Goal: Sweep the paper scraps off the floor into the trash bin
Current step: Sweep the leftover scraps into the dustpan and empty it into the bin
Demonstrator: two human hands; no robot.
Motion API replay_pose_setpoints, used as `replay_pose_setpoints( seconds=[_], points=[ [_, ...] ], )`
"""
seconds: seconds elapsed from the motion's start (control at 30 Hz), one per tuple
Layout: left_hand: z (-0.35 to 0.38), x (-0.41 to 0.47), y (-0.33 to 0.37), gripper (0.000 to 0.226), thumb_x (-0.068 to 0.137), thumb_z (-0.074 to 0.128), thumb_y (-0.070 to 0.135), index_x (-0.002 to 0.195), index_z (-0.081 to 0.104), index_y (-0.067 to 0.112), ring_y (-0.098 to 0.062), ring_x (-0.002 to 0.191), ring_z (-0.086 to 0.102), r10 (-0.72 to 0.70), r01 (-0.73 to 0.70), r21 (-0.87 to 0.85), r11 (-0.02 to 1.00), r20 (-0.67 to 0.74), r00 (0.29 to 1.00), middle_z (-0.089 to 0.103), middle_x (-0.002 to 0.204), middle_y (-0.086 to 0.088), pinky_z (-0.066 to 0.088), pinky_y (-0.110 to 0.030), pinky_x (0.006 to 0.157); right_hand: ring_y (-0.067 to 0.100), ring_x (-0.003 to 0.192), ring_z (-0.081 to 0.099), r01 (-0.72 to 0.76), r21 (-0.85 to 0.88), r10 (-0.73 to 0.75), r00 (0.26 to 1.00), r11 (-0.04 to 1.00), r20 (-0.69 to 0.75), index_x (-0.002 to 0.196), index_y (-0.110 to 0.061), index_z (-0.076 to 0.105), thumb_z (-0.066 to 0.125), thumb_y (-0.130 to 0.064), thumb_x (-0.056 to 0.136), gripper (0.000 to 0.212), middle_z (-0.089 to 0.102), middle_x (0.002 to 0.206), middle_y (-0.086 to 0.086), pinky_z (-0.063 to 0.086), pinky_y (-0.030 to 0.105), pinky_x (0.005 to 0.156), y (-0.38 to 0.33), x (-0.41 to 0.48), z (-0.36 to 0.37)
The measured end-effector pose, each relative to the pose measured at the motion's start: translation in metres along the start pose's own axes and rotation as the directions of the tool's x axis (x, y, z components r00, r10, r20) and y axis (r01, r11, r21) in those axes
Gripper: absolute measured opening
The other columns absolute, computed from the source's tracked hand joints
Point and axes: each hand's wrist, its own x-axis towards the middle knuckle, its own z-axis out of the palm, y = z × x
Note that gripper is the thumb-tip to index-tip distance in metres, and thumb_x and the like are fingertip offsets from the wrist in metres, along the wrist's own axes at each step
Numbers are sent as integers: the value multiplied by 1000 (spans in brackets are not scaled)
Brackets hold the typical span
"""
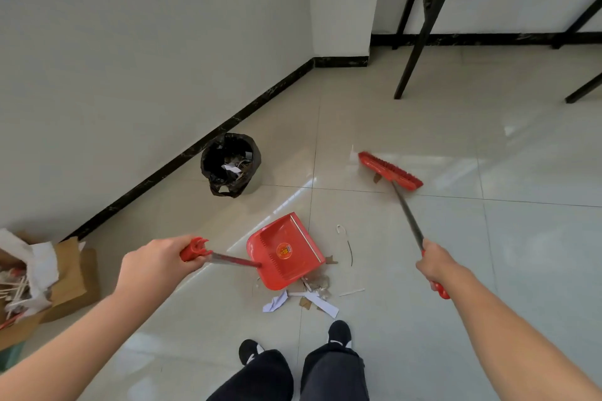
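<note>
My left hand grips the red handle of a red dustpan, whose pan rests on the tiled floor in front of my feet. My right hand grips the long handle of a red broom, its head far out to the right on the floor with a brown scrap beside it. White and brown paper scraps lie around the pan's near edge. A trash bin with a black bag stands by the wall, scraps inside it.
An open cardboard box with paper and sticks sits at the left edge. A thin cord lies right of the dustpan. Black table legs stand at the back right. My two shoes are just behind the scraps.
</note>
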Motion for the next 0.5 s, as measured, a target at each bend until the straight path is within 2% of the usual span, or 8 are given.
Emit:
replay_pose_setpoints(
  seconds=[0.13, 0.27, 0.33, 0.4, 0.5],
  points=[
    [-4, 11, -9, 17, 82, 65, 54, 95, 66, 44, -13, 77, 60, 50, -50, 12, 999, 21, 999, 59, 74, 16, 36, -23, 53, 13, 36, 36, 8, -25, -6, 997, 1000, 71, 105, -19, 39, 29, 1, 85, 31, 41, 68, 10, 31, 16, 40, 7, -47, 30],
    [-9, 22, -38, 22, 82, 65, 53, 93, 69, 36, -14, 86, 63, 77, -77, -65, 995, -1, 997, 69, 86, 14, 48, -27, 62, 14, 42, 36, 16, -60, -9, 993, 998, 115, 113, -22, 45, 32, 1, 87, 37, 42, 67, 9, 29, 17, 37, 14, -111, 61],
    [-14, 32, -58, 22, 81, 66, 53, 94, 69, 35, -14, 90, 65, 115, -115, -116, 987, -9, 993, 71, 91, 14, 54, -32, 69, 15, 47, 39, -13, -70, 22, 991, 997, 129, 117, -24, 46, 34, 0, 88, 40, 45, 72, 9, 30, 17, 36, 16, -148, 90],
    [-18, 41, -79, 20, 81, 65, 52, 93, 69, 37, -15, 92, 65, 173, -173, -114, 978, -10, 985, 70, 92, 14, 53, -33, 72, 16, 47, 40, -59, -65, 68, 986, 996, 151, 119, -21, 45, 35, -1, 88, 38, 46, 74, 9, 31, 18, 36, 14, -183, 129],
    [-27, 53, -111, 18, 81, 65, 50, 87, 69, 34, -19, 91, 65, 286, -285, -66, 956, 1, 958, 69, 89, 11, 51, -32, 70, 16, 37, 36, -148, -35, 152, 972, 988, 181, 112, -15, 45, 34, -4, 84, 32, 44, 65, 10, 31, 20, 37, 1, -232, 188]
  ],
)
